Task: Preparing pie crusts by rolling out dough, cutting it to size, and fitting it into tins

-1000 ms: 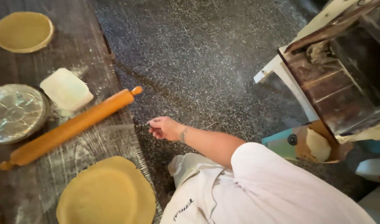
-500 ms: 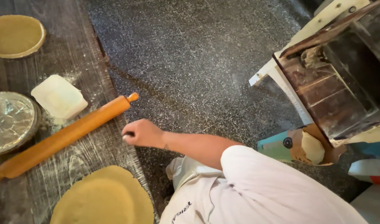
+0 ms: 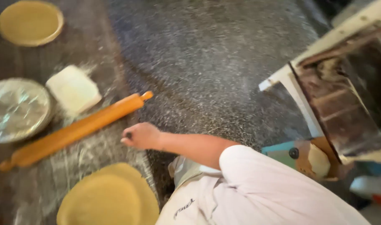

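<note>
The right hand (image 3: 141, 135) is drifting leftward. A second ago it was hanging over the speckled floor (image 3: 224, 54); now it is reaching the edge of the floured surface (image 3: 94, 50). Its fingers are curling shut, and blur is hiding whether they are pinching anything. The move is bringing it just beside the pin (image 3: 76, 130), which is lying untouched at its 9 o'clock. A dough disc (image 3: 109, 198) is sitting at 7, a white block (image 3: 73, 89) at 10, and a foil pan (image 3: 17, 109) at 9 beyond the pin. The left hand is staying out of view.
</note>
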